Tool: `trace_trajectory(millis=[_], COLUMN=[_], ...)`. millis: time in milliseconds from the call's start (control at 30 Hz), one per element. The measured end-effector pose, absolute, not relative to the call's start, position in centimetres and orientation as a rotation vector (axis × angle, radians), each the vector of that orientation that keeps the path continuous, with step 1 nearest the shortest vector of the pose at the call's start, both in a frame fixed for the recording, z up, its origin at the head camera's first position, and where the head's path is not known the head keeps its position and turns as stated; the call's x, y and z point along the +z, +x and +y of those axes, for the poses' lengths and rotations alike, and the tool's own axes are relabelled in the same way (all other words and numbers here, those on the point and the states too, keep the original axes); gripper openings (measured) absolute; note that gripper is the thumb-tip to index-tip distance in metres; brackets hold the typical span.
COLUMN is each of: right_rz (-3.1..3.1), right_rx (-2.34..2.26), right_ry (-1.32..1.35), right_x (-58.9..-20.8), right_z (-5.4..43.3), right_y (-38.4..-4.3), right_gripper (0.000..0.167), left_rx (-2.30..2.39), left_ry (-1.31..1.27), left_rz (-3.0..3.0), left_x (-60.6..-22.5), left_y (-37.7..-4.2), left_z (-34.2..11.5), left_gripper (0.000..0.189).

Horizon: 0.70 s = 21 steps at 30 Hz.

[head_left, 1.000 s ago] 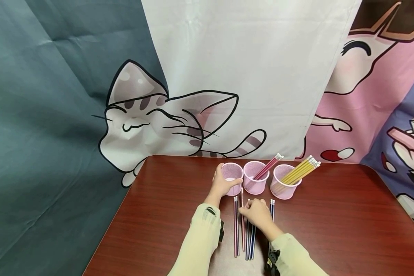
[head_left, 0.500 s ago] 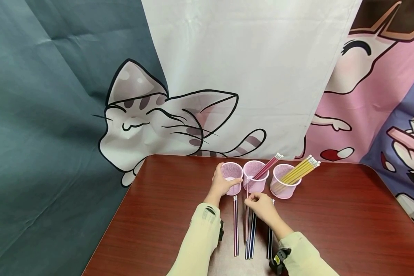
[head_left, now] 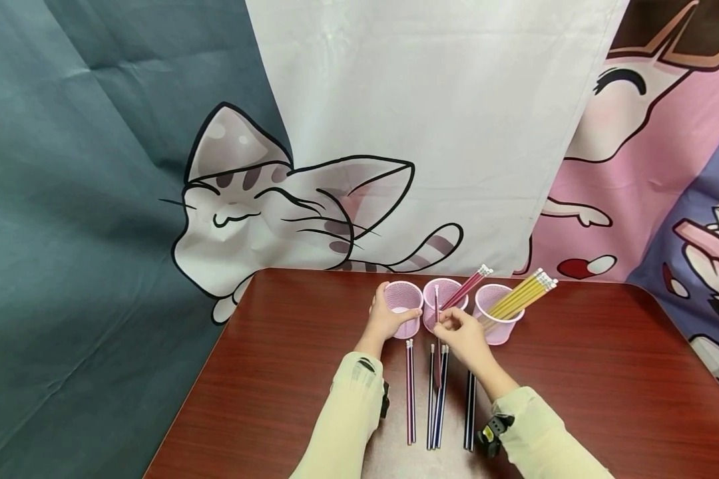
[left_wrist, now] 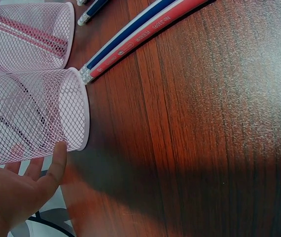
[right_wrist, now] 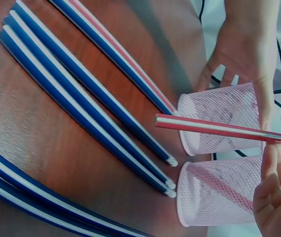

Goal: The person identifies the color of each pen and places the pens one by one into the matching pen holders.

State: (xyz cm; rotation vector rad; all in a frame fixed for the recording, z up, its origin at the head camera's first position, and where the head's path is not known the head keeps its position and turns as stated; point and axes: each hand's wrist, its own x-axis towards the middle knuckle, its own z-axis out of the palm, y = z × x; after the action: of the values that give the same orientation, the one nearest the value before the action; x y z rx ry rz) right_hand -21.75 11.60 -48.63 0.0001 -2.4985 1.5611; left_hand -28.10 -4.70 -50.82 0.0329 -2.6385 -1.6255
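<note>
My left hand grips the leftmost pink mesh pencil cup, thumb along its near side and fingers round its left. No pencils show in that cup. My right hand pinches a red-and-white striped pencil near its middle. Held this way, the pencil overlaps the front of the middle mesh cup in the head view, its white eraser end up. Several red pencils lean to the right in the middle cup. Yellow pencils fill the right-hand cup.
On the brown table, a red pencil and a blue pencil lie side by side before the left cup. Blue-striped pencils lie just right of them, with a further blue pair beyond. A printed cloth hangs behind the table.
My right hand has lifted the red pencil from among the table pencils, moving it up and right to the middle cup. The left hand stays on its cup.
</note>
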Motion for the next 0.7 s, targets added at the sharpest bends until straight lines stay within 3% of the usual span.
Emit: trace_trajectory(millis=[700], right_rz=[-2.402], right_rx=[1.498], right_ry=[0.042], right_x=[-43.1], right_z=[13.8], right_y=[-24.5], right_gripper=[0.012], left_rx=[-1.633], left_ry=[0.03], left_rz=[-2.627], left_x=[-50.9], left_y=[-28.2], left_z=[-4.7], left_gripper=[0.095])
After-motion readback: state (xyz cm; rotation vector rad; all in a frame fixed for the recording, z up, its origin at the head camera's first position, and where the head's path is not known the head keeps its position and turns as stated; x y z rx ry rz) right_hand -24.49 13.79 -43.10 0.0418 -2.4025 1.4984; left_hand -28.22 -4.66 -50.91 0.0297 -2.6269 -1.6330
